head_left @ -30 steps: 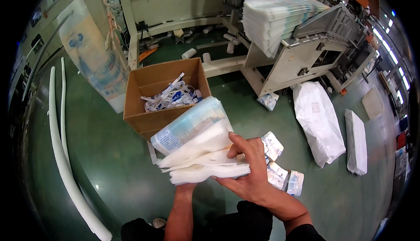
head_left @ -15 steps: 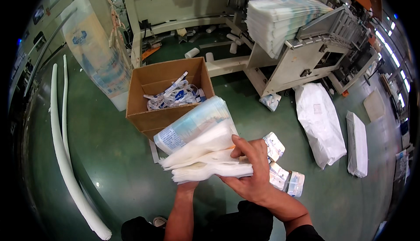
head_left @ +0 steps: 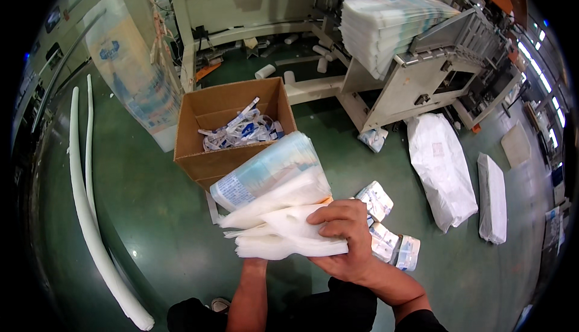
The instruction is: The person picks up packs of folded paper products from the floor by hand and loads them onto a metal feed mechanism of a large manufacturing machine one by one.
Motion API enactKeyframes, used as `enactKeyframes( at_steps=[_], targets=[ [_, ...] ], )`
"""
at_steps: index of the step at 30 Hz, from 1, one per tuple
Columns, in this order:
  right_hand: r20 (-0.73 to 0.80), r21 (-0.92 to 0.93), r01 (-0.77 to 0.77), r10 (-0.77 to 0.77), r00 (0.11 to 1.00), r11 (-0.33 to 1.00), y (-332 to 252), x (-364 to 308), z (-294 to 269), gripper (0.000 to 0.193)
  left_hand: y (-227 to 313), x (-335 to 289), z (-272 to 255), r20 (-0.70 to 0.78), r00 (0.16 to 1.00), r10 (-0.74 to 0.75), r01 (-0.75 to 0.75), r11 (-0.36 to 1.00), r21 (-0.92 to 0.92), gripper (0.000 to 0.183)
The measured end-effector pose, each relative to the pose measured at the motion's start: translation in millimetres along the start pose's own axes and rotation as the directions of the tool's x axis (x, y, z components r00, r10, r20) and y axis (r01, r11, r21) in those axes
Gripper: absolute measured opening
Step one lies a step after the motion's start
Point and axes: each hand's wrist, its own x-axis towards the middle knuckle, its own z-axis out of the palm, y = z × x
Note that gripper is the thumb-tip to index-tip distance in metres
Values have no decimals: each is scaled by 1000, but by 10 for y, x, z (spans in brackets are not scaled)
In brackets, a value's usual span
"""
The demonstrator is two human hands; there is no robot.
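One bag stack (head_left: pixel 278 194): right hand (head_left: pixel 348 235) curled, gripping edge; left hand (head_left: pixel 256 263) mostly hidden beneath, grip unclear.

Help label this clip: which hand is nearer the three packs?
Right: right hand is just left of the packs; left hand, hidden by the bags, is farther left.

The printed bag stack (head_left: pixel 271 172) looks like thin, translucent plastic, softly sheened and rumpled along its white edges. The carton (head_left: pixel 202 164) is matt brown cardboard. I see the green floor (head_left: pixel 163 217) gleaming smooth, the machine's side plate (head_left: pixel 395 100) of painted metal, the white sack (head_left: pixel 440 169) creased and plasticky.
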Motion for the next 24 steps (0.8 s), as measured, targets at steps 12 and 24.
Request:
enactKeyframes(
  at_steps=[12,24],
  targets=[
    [75,-144,-127,139,987,981,-37,79,-40,86,56,129,22,10,1000,14,-14,998,62,62],
    [-40,-231,-19,9,999,973,-31,10,60,73,54,114,7,-1,1000,13,-13,996,87,64]
  ],
)
